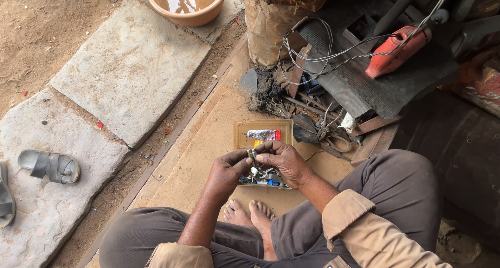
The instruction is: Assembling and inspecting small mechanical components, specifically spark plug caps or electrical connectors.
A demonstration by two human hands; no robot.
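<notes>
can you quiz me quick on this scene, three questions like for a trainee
1. True or false: both hands meet on one small metal part.
2. Which lies in the far end of the open box? A) a squeezed tube B) a spoon C) a candle
3. What does the orange basin hold?

Key:
1. True: the left hand and right hand pinch the small metal part between their fingertips.
2. A: a squeezed tube in the open box.
3. Water, in the orange basin at the top.
</notes>
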